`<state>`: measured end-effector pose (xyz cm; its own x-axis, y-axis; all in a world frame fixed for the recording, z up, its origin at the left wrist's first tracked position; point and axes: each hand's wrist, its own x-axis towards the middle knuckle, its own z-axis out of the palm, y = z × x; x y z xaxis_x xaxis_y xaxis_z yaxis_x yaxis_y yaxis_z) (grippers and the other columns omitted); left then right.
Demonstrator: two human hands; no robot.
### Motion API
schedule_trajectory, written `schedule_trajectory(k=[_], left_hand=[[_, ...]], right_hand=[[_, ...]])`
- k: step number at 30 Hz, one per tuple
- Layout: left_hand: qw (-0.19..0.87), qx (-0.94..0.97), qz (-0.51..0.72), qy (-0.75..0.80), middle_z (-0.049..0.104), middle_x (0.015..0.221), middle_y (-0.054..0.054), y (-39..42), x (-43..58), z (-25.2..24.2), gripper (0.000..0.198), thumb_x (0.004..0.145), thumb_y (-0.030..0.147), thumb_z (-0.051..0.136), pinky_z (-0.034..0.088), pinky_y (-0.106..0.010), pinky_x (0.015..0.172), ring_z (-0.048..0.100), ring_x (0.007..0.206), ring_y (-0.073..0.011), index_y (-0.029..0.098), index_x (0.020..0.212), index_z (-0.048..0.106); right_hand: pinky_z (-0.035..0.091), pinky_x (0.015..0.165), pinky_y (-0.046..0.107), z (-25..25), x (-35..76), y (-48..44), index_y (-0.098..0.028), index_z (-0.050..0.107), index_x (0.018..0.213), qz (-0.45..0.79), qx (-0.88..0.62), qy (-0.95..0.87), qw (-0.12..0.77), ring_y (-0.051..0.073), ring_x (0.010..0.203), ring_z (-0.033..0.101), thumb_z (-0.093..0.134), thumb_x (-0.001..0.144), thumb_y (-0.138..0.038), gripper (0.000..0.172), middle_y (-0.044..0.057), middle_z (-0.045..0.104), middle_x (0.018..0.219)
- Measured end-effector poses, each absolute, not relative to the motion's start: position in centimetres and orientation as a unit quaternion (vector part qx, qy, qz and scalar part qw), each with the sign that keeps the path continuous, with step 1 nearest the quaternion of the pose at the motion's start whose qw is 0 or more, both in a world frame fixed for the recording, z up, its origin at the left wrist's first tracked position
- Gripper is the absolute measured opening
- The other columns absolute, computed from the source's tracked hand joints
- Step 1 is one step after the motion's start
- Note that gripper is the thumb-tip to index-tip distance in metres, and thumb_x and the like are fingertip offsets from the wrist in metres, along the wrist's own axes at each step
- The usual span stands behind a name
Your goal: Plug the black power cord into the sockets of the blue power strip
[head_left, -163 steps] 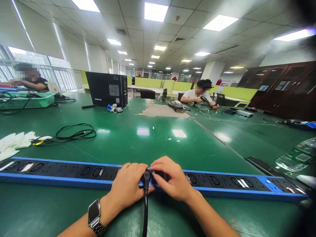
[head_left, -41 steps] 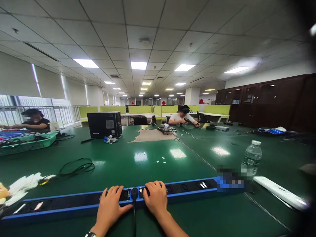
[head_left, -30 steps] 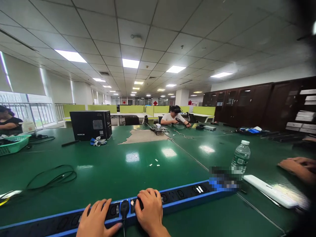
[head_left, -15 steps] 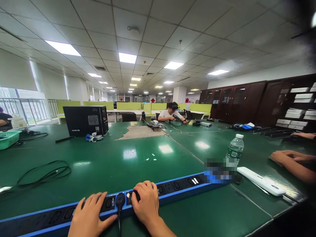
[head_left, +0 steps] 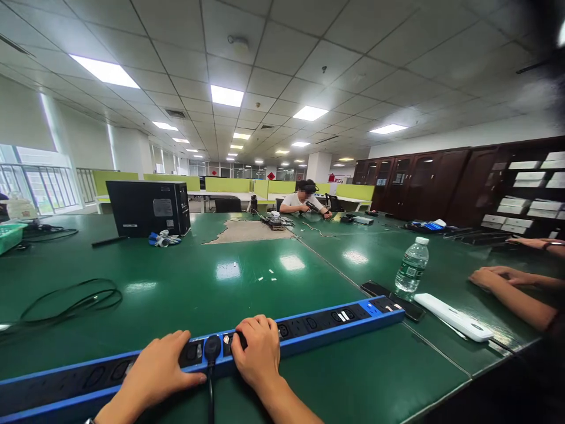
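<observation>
A long blue and black power strip (head_left: 304,330) lies slantwise across the near table. My left hand (head_left: 161,362) grips it left of a black plug (head_left: 212,347), fingers over the far side and thumb at the near edge. The plug sits upright in the strip, and its cable runs down out of view. Just right of that plug, my right hand (head_left: 258,347) is curled over the strip. Between its thumb and forefinger shows a dark rounded piece (head_left: 241,340), mostly hidden, whose kind I cannot tell.
Beyond the strip's right end are a dark phone (head_left: 412,311), a water bottle (head_left: 412,265) and a white slim device (head_left: 454,317). Another person's arms (head_left: 516,288) rest at right. A coiled cable (head_left: 70,306) and a computer case (head_left: 148,209) stand left. A person (head_left: 304,200) works opposite.
The view has shifted slightly, so things sit a little further left and higher in it. Both hands stay on the strip; the left hand's fingers have drawn closer together.
</observation>
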<state>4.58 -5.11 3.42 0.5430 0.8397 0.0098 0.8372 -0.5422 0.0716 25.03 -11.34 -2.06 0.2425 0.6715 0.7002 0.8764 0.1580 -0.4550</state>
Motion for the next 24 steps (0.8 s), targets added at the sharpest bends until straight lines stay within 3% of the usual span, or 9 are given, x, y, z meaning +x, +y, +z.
schedule_trajectory(k=[24], left_hand=[[0.044, 0.883, 0.075, 0.462, 0.066, 0.127, -0.013, -5.3, 4.0, 2.3, 0.072, 0.070, 0.054, 0.070, 0.043, -0.046, 0.100, 0.061, 0.113, -0.0332, 0.019, 0.132, 0.059]], right_hand=[[0.028, 0.084, 0.036, -2.1, 24.9, -11.4, -0.023, 0.065, 0.077, -0.119, -0.646, -0.607, 0.448, 0.017, 0.086, 0.054, 0.062, 0.080, -0.021, 0.005, -0.003, 0.072, 0.083]])
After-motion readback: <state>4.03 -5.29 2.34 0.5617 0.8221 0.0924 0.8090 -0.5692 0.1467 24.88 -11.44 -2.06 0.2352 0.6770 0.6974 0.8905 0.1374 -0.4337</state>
